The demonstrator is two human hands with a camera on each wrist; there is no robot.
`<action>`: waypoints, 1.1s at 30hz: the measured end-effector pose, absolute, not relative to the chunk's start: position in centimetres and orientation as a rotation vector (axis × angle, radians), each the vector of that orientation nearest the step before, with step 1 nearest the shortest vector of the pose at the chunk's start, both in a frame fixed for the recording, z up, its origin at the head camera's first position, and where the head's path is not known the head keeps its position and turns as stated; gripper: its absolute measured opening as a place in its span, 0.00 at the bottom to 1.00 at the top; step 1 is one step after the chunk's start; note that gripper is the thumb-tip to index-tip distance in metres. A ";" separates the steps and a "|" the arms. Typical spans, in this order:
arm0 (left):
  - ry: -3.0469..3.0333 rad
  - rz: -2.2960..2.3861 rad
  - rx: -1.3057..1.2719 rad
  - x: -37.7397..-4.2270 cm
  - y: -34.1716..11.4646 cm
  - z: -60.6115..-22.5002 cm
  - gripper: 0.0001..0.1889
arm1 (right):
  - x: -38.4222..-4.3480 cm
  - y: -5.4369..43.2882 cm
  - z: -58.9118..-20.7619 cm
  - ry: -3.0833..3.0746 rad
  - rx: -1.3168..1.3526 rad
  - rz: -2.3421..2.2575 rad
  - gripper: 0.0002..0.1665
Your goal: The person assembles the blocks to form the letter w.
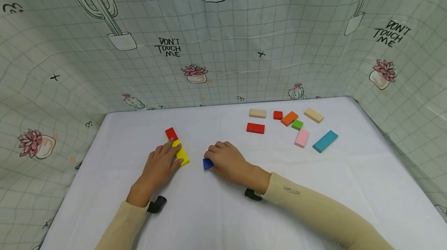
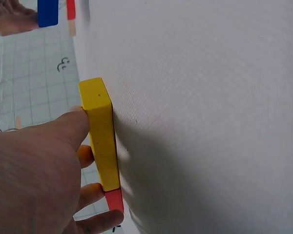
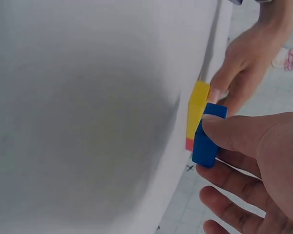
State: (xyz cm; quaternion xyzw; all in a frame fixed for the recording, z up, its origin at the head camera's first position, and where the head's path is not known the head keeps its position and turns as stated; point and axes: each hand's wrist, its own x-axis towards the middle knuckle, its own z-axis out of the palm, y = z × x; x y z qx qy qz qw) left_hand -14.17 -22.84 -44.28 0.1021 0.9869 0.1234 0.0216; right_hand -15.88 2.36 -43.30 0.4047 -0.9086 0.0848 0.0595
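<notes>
A yellow block (image 1: 182,157) and a red block (image 1: 169,132) lie end to end in a slanted line on the left part of the table. My left hand (image 1: 158,164) rests over them, thumb and fingers spread along the yellow block and one fingertip near the red one, as the left wrist view shows too. Just to the right, my right hand (image 1: 227,162) pinches a small blue block (image 3: 205,146) between thumb and fingers. The blue block is apart from the yellow one, with the other right-hand fingers loosely bent below it in the right wrist view.
Farther right on the white table (image 1: 216,219) lie another red block (image 1: 255,128), a small red one (image 1: 278,115), an orange (image 1: 289,118), a green (image 1: 297,125), a pink (image 1: 302,138), a teal block (image 1: 325,141) and two beige blocks (image 1: 257,113). A patterned cloth (image 1: 237,21) hangs behind.
</notes>
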 end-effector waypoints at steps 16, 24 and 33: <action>3.056 0.393 0.316 -14.2 -23.0 -44.5 0.30 | -15.7 -0.4 -43.9 -2.730 1.230 0.234 0.18; 3.060 0.389 0.323 -14.3 -22.9 -44.3 0.29 | -15.8 -1.4 -44.3 -2.744 1.197 0.230 0.18; 3.062 0.368 0.330 -14.2 -22.9 -44.3 0.29 | -15.7 -2.2 -44.1 -2.799 1.173 0.174 0.18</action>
